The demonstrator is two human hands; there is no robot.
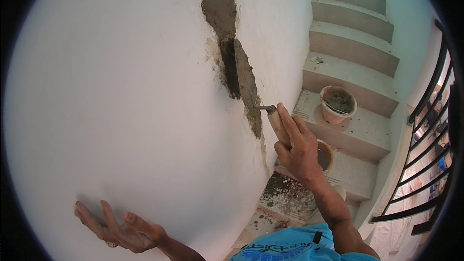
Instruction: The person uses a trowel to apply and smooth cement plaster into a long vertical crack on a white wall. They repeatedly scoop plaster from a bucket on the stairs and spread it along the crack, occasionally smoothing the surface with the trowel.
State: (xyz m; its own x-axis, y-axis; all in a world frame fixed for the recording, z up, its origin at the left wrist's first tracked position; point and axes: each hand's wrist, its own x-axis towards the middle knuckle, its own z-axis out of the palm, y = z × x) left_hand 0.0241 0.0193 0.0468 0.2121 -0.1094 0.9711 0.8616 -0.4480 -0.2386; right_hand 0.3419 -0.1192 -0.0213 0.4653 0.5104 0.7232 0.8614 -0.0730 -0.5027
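Note:
A vertical strip of wet grey mortar (pixel 213 2) runs down the white wall (pixel 116 92), with ragged edges and a darker patch near its middle. My right hand (pixel 296 147) grips the wooden handle of a trowel (pixel 247 79), whose long mortar-smeared blade lies along the lower strip, against or very close to it. At lower left, my left hand (pixel 121 227) is open, fingers apart and slightly bent, resting against or just off the wall, holding nothing.
Concrete stairs (pixel 353 70) rise at the right, with a small litter scrap (pixel 317 60). A bucket of mortar (pixel 337 103) stands on one step; another container (pixel 324 157) is partly behind my right hand. A black railing (pixel 420 174) borders the far right. Debris (pixel 282 191) speckles the lower landing.

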